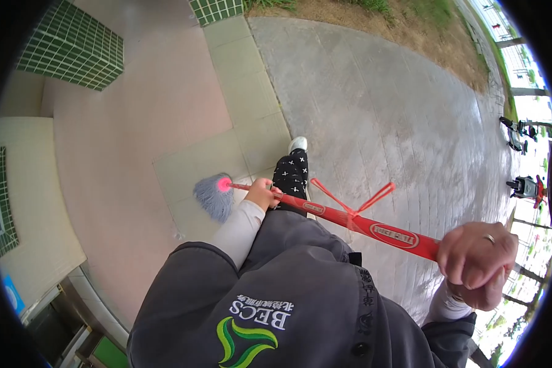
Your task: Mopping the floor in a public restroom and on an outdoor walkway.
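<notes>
A mop with a red handle (331, 213) runs slantwise across in front of my body. My right hand (478, 264), with a ring on one finger, is closed around the handle's upper end. Lower down the shaft, my left hand (263, 193) grips it near the narrower part. The grey string mop head (214, 198) hangs from a pink collar (224, 184) at the left, over pale floor tiles; whether it touches them I cannot tell. A red cord (353, 213) is tied around the handle between my hands, its two loose ends sticking out.
Pale tiles (264, 135) border pinkish flooring (138, 119) on the left and grey paving (372, 119) on the right. A green-tiled pillar (80, 46) stands at upper left. My white shoe (298, 144) is ahead. Parked scooters (526, 189) stand far right.
</notes>
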